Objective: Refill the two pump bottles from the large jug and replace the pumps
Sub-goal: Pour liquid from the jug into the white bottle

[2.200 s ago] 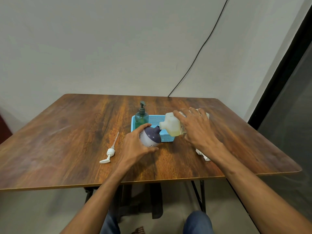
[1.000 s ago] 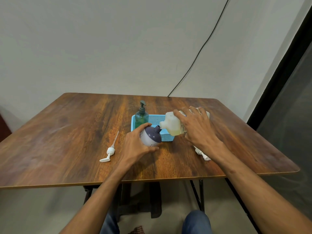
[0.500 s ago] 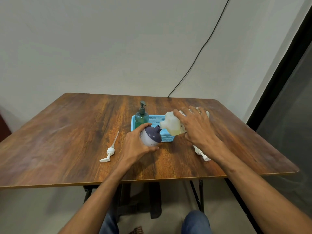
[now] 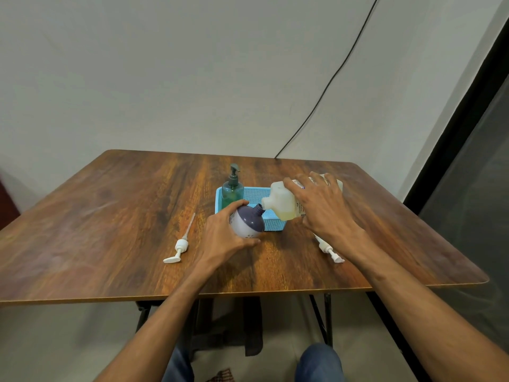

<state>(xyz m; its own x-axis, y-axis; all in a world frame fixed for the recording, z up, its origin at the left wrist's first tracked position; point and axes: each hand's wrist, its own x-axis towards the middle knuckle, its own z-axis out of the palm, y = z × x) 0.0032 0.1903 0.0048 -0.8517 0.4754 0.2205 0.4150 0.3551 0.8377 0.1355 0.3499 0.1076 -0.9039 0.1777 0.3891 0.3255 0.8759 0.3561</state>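
Presently, nearest the front edge of the desk [image 4: 110,216], two white pumps lie loose: one pump [image 4: 179,247] left of the hands, the other pump [image 4: 329,250] partly under the right forearm. The left hand [image 4: 224,238] grips the round purple-topped bottle [image 4: 246,223], tilted toward the jug [image 4: 281,204], open neck at the spout. The right hand [image 4: 325,210] clasps the jug from above, tipped nearly flat, yellowish liquid pooled low. Behind, a blue basket [image 4: 274,224] holds a green pump bottle [image 4: 232,190], upright, pump fitted. Assessment: pouring into the purple-topped bottle is under way; its fill level is not visible. Outstanding: refitting its pump. Whether the green bottle was refilled cannot be confirmed.
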